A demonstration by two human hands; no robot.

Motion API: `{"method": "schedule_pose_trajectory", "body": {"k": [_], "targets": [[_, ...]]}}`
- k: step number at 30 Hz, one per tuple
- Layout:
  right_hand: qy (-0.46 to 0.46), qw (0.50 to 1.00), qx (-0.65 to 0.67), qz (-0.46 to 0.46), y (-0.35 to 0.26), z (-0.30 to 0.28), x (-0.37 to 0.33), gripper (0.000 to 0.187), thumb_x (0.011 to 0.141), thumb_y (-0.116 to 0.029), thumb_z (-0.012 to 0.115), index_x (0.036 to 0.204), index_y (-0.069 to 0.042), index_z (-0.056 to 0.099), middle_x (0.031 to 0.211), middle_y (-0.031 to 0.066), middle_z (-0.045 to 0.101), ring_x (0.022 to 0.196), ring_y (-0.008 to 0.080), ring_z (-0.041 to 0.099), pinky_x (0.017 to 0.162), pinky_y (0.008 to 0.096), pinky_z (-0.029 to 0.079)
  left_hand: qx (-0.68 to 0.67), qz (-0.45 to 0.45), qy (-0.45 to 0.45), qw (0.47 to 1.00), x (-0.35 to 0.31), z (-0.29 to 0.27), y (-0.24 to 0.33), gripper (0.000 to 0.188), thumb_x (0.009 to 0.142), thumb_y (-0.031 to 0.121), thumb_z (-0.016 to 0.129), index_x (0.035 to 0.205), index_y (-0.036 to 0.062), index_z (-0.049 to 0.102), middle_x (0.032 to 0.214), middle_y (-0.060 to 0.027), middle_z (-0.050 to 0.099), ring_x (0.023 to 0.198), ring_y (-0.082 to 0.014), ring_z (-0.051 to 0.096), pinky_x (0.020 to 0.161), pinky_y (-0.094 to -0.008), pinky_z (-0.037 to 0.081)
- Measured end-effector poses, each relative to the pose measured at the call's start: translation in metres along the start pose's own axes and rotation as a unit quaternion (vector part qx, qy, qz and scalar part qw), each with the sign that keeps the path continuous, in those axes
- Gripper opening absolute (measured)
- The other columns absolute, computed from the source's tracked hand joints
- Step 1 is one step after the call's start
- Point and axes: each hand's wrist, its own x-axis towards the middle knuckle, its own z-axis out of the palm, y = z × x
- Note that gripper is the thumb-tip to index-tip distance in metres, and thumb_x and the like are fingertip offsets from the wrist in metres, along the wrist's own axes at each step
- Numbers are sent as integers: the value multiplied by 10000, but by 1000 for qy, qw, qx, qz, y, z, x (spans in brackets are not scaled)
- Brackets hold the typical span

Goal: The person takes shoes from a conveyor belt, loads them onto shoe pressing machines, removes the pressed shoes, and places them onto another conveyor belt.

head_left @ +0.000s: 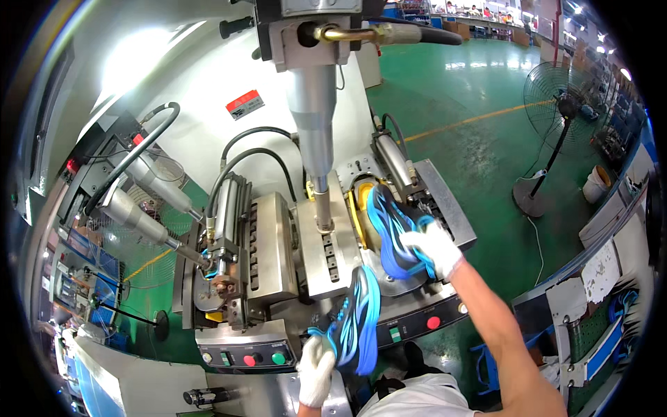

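Note:
Both of my hands wear white knit gloves. My left hand [316, 368] is closed on the heel end of a blue and black sports shoe [359, 321], low in front of the machine, its toe pointing up and away. My right hand [434, 249] grips a second sports shoe [392, 229] of the same colours by its heel end. That one is held over the right station of the steel press machine [319, 250], where part of a yellow-rimmed holder [363, 194] shows behind it. Whether this shoe touches the station I cannot tell.
A thick vertical press cylinder [311, 115] comes down at the middle. Angled cylinders [146, 215] stand at the left. Red buttons [433, 322] and a green button [278, 358] line the front panels. A pedestal fan [566, 108] and a white bucket [596, 184] stand at right.

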Motion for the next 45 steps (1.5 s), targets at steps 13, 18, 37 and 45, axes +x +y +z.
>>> {"method": "schedule_pose_trajectory", "body": {"k": [13,18,37,45], "targets": [[104,822,-552,-96,112,72,179,507,775,-434,653,1032,-5,739,1123,257,686,1079,379,675,943,445,535,317,-327,374,808,-239,-51,-235,680,1013,342,563,1507,-67,335,1501,-317,441,1403,-417,431,1151,-462,367],[-11,851,-524,19,82,79,150,675,771,-501,724,1192,24,675,1229,282,669,1176,416,641,1009,452,503,322,-341,381,797,-225,3,-301,613,1003,294,567,1467,-71,401,1459,-295,486,1340,-393,500,1125,-441,392],[-539,706,-458,-34,206,266,-360,950,752,-392,801,1450,76,360,1482,294,407,1417,429,388,1173,503,319,16,-246,525,814,-324,-39,-314,858,854,91,771,1513,-52,240,1494,-293,413,1399,-377,441,1192,-421,329],[-416,764,-491,-53,333,323,-435,796,800,-408,713,1411,22,439,1195,286,660,1115,420,656,982,474,499,-166,-107,575,794,-270,-69,-379,858,747,-64,768,1447,27,279,1367,-169,469,1213,-291,527,1075,-419,432]]}}
